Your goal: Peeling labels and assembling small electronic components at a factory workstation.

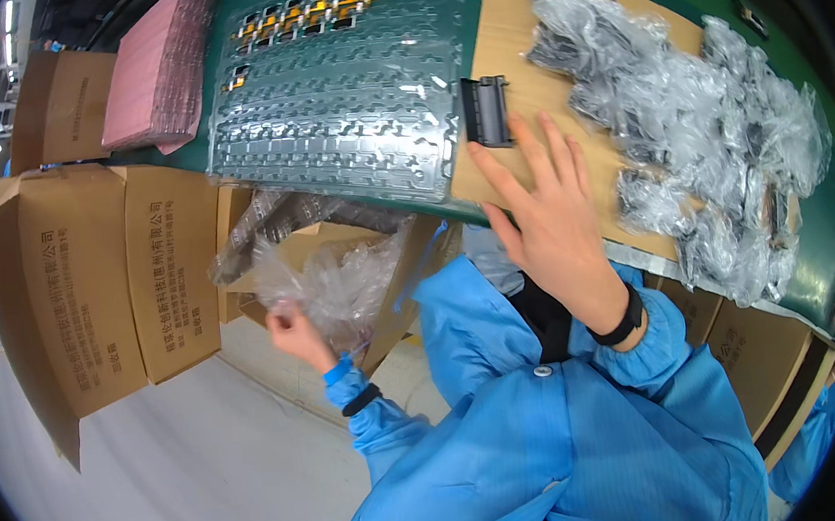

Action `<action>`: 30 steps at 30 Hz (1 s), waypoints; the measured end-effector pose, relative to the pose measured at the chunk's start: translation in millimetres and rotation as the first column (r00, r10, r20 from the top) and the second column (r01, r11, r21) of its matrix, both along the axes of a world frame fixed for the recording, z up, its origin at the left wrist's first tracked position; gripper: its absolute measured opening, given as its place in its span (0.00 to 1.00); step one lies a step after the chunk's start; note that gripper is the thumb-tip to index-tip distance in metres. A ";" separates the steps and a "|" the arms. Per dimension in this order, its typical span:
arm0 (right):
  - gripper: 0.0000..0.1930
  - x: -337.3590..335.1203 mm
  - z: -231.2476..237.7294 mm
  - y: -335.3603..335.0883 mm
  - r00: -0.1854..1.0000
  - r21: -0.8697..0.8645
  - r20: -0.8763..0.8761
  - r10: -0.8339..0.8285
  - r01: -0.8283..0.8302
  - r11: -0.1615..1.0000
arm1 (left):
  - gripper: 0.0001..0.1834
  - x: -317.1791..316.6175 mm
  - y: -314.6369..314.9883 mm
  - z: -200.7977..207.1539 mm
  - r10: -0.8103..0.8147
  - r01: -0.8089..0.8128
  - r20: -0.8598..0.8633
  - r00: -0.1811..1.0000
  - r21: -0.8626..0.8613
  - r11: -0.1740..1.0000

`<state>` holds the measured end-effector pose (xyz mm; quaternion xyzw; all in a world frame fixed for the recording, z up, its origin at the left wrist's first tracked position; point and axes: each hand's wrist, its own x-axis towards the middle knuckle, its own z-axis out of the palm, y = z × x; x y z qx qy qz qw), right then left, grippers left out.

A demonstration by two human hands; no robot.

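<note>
I see the black part (487, 113) on the cardboard sheet (508, 36), at the fingertips of the nearer right hand (558, 232), long axis pointing roughly away, that grip spread apart; the left hand's (296, 334) I cannot tell.

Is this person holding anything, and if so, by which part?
The right hand is spread open at the black piece, gripping nothing. The left hand is curled at the clear plastic; whether it pinches any cannot be told.
</note>
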<state>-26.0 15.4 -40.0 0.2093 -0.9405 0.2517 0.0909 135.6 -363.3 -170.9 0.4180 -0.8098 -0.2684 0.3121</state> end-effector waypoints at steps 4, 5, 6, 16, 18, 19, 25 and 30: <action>0.31 3.9 -2.2 -2.9 0.998 -0.100 0.052 -0.045 0.051 0.994 | 0.16 45.8 -3.1 -58.0 -0.174 0.135 0.754 0.633 0.113 0.984; 0.31 3.7 1.2 -7.1 0.998 -0.112 0.045 -0.034 0.038 0.993 | 0.16 57.9 -6.4 -58.6 -0.157 0.125 0.752 0.640 0.101 0.987; 0.30 2.0 2.3 -8.6 0.999 -0.103 0.025 -0.022 0.024 0.994 | 0.18 56.1 -0.1 -49.8 -0.157 0.082 0.772 0.616 0.136 0.987; 0.30 -4.6 1.0 -16.7 0.999 0.052 0.030 -0.015 0.014 0.999 | 0.15 -160.5 59.1 177.6 -0.584 0.586 0.080 0.808 0.008 0.811; 0.30 -3.4 2.0 -16.4 1.000 0.043 0.018 -0.023 0.022 0.999 | 0.14 -216.6 42.1 180.6 -0.641 0.649 0.103 0.761 -0.142 0.747; 0.32 -3.7 1.5 -15.5 0.999 0.039 0.016 -0.037 0.036 0.999 | 0.14 -243.8 33.8 176.5 -0.643 0.655 0.129 0.755 -0.214 0.725; 0.31 0.9 12.9 -5.8 0.999 -0.125 0.001 -0.032 0.032 0.992 | 0.13 -343.6 -22.3 131.1 -0.450 0.569 0.355 0.820 -0.411 0.712; 0.20 5.5 13.9 15.1 0.984 -0.608 0.099 -0.147 0.177 0.774 | 0.16 -359.3 -15.6 127.7 -0.352 0.544 0.449 0.821 -0.430 0.720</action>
